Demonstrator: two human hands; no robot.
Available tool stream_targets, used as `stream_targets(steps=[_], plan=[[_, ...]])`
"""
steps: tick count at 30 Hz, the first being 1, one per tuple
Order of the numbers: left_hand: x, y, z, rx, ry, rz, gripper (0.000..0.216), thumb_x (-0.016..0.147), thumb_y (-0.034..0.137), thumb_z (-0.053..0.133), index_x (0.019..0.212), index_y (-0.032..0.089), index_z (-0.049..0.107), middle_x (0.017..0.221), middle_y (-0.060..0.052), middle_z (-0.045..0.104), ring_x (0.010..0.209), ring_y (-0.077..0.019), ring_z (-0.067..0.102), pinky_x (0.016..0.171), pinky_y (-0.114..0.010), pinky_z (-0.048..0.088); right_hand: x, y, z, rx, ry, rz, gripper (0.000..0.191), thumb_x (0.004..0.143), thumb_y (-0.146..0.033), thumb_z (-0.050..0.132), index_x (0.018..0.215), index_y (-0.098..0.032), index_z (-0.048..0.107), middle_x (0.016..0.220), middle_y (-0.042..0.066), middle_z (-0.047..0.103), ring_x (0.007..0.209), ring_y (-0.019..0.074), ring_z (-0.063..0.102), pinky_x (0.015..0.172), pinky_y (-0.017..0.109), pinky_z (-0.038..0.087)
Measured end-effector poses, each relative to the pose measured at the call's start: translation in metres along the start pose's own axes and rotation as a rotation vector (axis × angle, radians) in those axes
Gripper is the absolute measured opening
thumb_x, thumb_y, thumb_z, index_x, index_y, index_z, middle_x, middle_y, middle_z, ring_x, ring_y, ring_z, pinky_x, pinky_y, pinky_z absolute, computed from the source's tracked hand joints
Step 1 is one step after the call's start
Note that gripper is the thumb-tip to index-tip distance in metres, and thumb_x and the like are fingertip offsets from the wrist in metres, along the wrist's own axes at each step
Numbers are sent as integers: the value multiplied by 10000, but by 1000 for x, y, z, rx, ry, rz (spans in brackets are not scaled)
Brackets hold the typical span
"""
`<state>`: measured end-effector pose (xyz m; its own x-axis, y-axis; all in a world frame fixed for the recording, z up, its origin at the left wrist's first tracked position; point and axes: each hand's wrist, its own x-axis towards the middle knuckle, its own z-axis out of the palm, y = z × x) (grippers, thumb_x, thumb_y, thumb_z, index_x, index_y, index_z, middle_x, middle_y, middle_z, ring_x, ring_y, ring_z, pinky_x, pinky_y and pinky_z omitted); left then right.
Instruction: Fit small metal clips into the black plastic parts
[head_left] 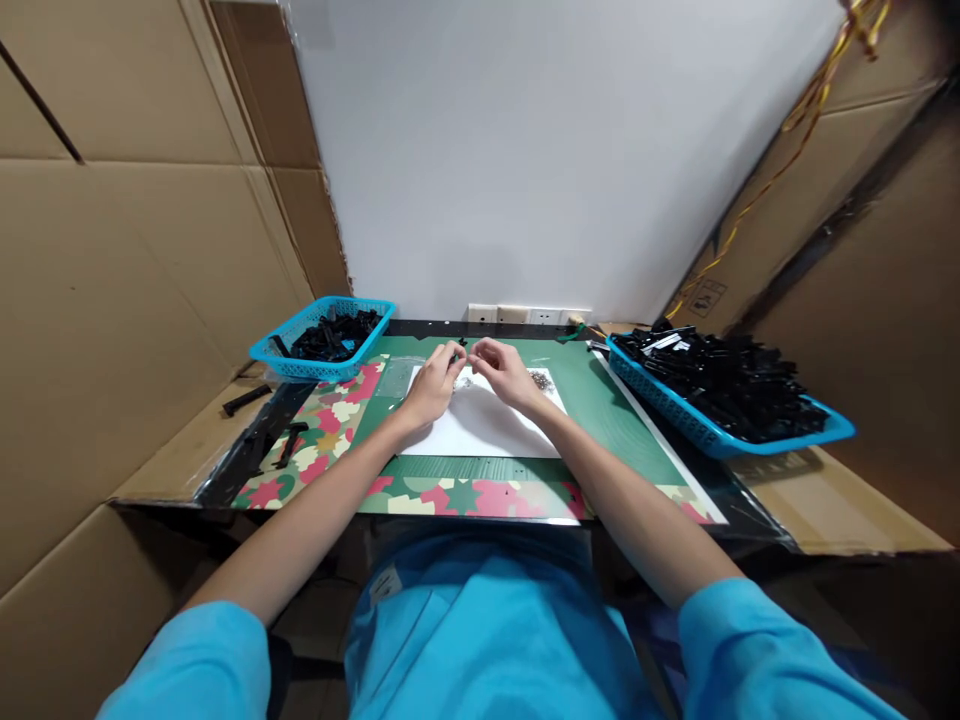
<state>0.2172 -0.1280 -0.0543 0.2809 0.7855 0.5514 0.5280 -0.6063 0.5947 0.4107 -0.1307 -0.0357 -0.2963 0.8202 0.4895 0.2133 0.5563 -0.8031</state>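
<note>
My left hand (435,382) and my right hand (504,370) meet over the far edge of a white sheet (480,425) on a green mat (600,400). Both have their fingers pinched together around a small black part (460,349) held between them. A little pile of tiny dark pieces (540,380) lies on the sheet just right of my right hand, and a few more lie under my hands.
A blue basket (319,345) of black parts stands at the back left. A larger blue tray (705,430) heaped with black parts stands at the right. Loose black pieces (289,445) lie on the camouflage cover at the left. Cardboard walls close in both sides.
</note>
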Motion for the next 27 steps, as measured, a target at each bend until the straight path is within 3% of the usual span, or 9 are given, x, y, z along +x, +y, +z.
stream_targets(steps=[3, 5, 12, 22, 27], plan=[[-1, -3, 1, -3, -57, -4, 181, 1114, 358, 463, 1104, 245, 603, 1092, -53, 650, 952, -201, 628, 873, -315, 481, -4, 1, -4, -296, 39, -156, 155, 1010, -359, 634, 988, -230, 719, 980, 81, 712, 882, 230, 602, 804, 329, 434], [-1, -5, 1, -4, -89, 9, 192, 1117, 364, 457, 1118, 245, 608, 1113, -56, 656, 972, -202, 631, 880, -314, 477, -5, 4, -5, -377, 31, -186, 149, 1022, -314, 613, 1015, -231, 736, 1022, 91, 728, 902, 232, 621, 803, 321, 439], [-1, -12, 1, 24, -111, 0, 199, 1109, 370, 473, 1125, 248, 630, 1129, -65, 662, 974, -224, 636, 893, -338, 481, 0, 14, -10, -387, -26, -265, 116, 990, -216, 625, 982, -195, 738, 960, 74, 745, 806, 193, 624, 724, 285, 433], [-8, -10, -4, 216, -181, 31, 259, 1139, 398, 408, 1205, 277, 627, 1192, -76, 649, 968, -253, 658, 812, -351, 445, 0, 19, -11, -425, -79, -244, 183, 882, -51, 649, 926, -181, 770, 898, 52, 754, 738, 153, 606, 689, 248, 421], [-8, -7, -2, 129, -178, 22, 289, 1136, 463, 419, 1206, 273, 625, 1179, -62, 640, 979, -240, 651, 866, -355, 464, 0, 17, -16, -423, -31, -286, 177, 835, -53, 686, 899, -175, 797, 830, 40, 741, 693, 144, 605, 659, 250, 428]])
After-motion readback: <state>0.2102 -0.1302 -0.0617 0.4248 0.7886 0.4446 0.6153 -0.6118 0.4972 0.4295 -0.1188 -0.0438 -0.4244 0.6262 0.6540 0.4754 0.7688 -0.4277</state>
